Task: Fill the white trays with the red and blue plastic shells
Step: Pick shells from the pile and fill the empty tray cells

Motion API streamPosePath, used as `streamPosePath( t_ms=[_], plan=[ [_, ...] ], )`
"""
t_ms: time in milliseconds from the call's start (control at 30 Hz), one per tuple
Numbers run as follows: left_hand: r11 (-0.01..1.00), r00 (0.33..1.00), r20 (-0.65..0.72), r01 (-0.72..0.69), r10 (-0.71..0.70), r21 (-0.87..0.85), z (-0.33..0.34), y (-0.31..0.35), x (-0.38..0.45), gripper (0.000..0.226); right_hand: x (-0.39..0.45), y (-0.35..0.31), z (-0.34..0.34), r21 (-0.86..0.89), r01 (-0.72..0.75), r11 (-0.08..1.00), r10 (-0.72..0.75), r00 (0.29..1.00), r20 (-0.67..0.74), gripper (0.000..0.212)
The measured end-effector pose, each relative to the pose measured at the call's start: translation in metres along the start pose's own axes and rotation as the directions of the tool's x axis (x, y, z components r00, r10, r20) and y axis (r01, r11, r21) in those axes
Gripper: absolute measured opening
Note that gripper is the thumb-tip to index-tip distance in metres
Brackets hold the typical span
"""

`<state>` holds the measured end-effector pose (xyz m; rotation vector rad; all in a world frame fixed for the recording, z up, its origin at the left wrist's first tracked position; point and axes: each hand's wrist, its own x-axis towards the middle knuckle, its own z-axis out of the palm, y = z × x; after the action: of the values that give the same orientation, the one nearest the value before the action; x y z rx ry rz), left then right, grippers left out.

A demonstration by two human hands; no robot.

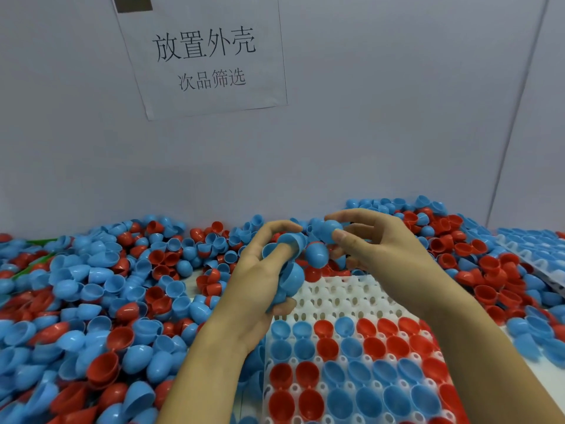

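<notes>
A white tray (345, 296) lies in front of me; its near rows hold red and blue shells, its far rows show bare sockets. Above the tray's far edge, my left hand (260, 270) grips a clutch of several blue shells (290, 275). My right hand (376, 240) pinches one blue shell (325, 231) between thumb and fingers, right beside the left hand's clutch. A loose heap of red and blue shells (101, 301) covers the table around the tray.
A second tray (532, 252) filled with blue shells lies at the right edge. A grey wall with a paper sign (204, 59) stands close behind the heap. Something green (39, 258) pokes out of the shells at far left.
</notes>
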<state>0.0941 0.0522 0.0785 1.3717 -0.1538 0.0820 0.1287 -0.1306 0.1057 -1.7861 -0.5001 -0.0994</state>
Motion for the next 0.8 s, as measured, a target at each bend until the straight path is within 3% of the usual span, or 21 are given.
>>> streamPosePath(
  t_ms=[300,567,800],
  plan=[
    [0.996,0.989,-0.137,0.058,-0.048,0.073,0.001,-0.001,0.002,0.018,0.001,0.004,0.001,0.235,0.013,0.972,-0.045,0.991,0.129,0.032],
    [0.976,0.977,0.013,0.214,-0.214,-0.043,0.009,0.002,-0.002,0.022,0.0,0.003,-0.001,0.4,-0.022,0.916,-0.055,0.982,0.179,0.037],
    [0.944,0.967,-0.006,0.249,-0.256,-0.216,0.014,0.0,0.0,0.019,0.003,0.007,0.006,0.177,0.021,0.984,-0.047,0.988,0.148,0.033]
  ],
)
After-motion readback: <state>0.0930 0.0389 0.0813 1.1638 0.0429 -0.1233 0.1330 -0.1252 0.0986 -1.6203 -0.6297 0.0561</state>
